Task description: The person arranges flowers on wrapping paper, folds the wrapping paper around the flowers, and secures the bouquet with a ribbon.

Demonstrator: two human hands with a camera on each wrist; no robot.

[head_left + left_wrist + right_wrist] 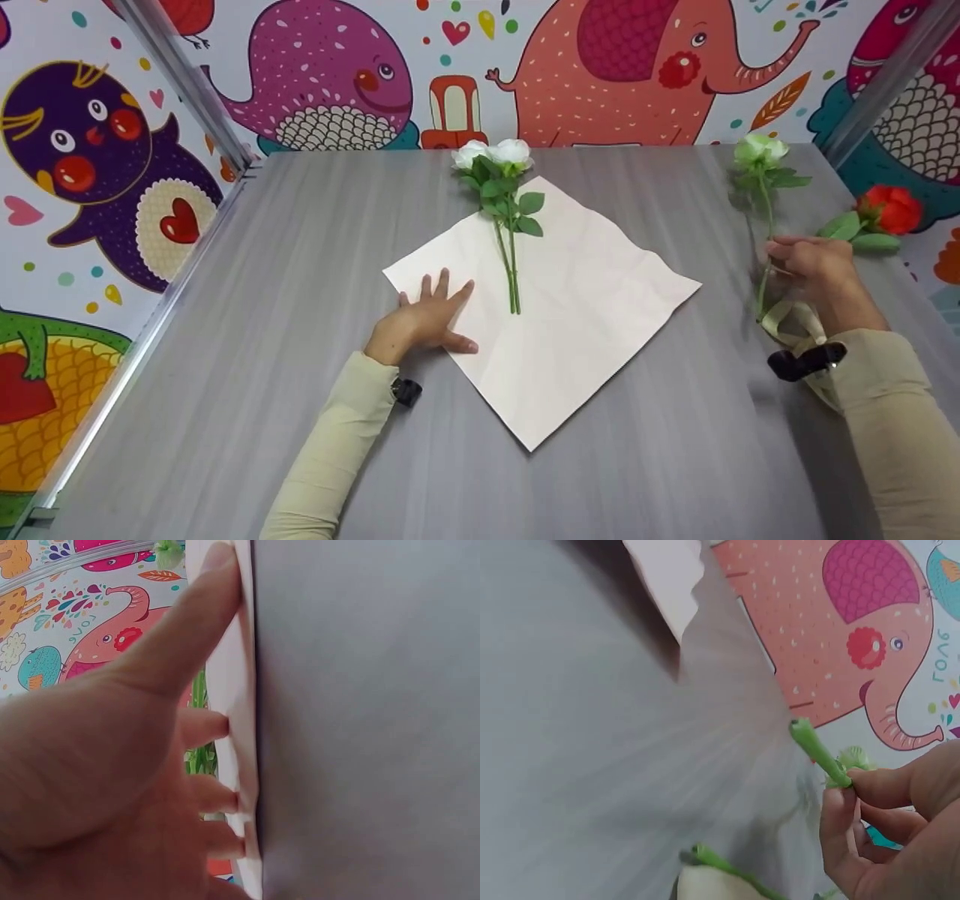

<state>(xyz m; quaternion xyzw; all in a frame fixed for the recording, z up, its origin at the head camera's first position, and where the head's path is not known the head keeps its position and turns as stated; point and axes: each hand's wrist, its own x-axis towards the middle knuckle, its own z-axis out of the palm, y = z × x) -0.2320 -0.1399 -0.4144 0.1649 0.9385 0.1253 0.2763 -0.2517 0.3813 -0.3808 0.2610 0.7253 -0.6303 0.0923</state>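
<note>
A square of pale pink wrapping paper [592,300] lies cornerwise on the table, with two white artificial roses [512,154] on its upper part, stems toward its middle. With fingers spread, my left hand [424,321] rests on the paper's left edge; the left wrist view shows its fingertips [217,724] touching the sheet. At the right, my right hand [814,266] pinches the stem of a pale green-white rose [761,152] between thumb and fingers. In the right wrist view the cut end of that stem [817,750] sticks out past the fingertips.
A red rose [890,210] with green leaves lies beyond my right hand. Cream ribbon [784,322] trails on the table beneath the right wrist. Behind the grey table [300,225] stands a cartoon-printed wall [465,45], with metal posts [191,82] at the corners.
</note>
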